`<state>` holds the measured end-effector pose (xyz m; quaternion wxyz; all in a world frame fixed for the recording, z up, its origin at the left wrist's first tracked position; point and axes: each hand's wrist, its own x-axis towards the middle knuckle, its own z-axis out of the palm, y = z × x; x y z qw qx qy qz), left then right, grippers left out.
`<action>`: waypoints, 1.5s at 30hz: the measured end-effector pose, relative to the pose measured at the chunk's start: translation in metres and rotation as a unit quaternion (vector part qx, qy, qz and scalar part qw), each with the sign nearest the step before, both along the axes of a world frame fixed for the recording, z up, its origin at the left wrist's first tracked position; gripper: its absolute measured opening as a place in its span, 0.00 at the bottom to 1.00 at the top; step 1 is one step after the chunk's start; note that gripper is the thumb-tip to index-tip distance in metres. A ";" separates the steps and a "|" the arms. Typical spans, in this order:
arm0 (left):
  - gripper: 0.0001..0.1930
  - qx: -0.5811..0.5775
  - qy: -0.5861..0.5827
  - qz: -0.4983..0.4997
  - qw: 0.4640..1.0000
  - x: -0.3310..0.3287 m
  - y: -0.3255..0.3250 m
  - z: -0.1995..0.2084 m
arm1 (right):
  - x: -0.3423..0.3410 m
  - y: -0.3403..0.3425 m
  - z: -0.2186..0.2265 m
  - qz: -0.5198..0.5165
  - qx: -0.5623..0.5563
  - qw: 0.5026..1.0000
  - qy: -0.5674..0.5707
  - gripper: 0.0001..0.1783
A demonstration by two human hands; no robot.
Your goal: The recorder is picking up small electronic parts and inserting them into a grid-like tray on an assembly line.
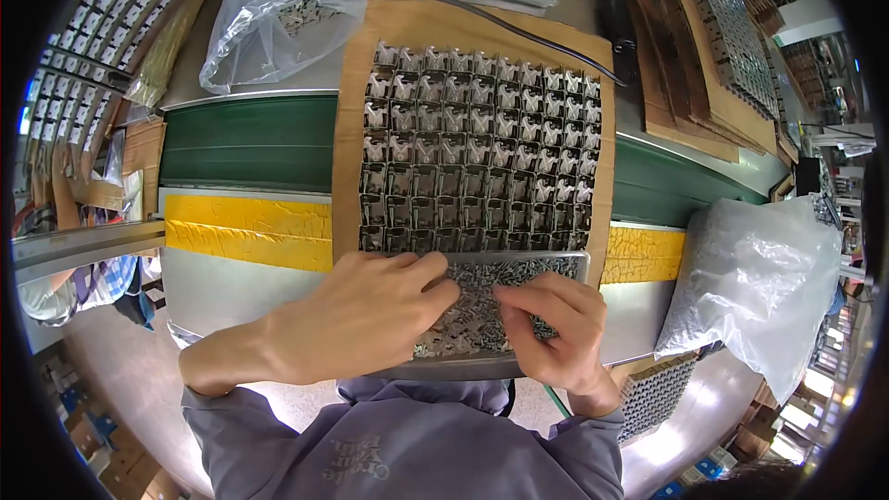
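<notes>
Over the clear tray (586,267): left hand (366,319) and right hand (558,324), both curled, grip untellable; small pieces (477,319), best picked singly.

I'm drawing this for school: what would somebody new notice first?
Probably the big grid of small parts on brown cardboard in the middle. Just below it, the left hand and right hand are at a tray of tiny metal pieces. A bulging plastic bag sits at the right.

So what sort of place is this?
Probably a factory assembly line: what looks like a green conveyor belt, neat rows of small parts on a cardboard sheet, and a tray of tiny metallic pieces.
</notes>
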<state>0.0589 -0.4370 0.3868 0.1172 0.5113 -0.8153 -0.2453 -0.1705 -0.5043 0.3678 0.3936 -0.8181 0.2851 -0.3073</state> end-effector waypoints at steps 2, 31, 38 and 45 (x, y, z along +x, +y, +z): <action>0.09 -0.009 0.028 -0.007 1.000 0.000 0.001 0.000 | 0.000 0.001 0.002 0.012 -0.010 1.000 0.005 0.14; 0.07 0.047 0.317 0.029 0.947 -0.029 -0.004 -0.003 | -0.008 0.014 -0.008 0.040 0.046 0.993 -0.105 0.26; 0.05 0.046 0.367 0.071 0.927 -0.025 -0.022 -0.005 | -0.020 0.007 -0.005 0.018 0.052 0.996 -0.069 0.16; 0.02 -0.081 0.316 0.217 0.920 -0.031 -0.088 -0.015 | -0.018 0.009 -0.009 0.002 -0.082 0.983 0.162 0.10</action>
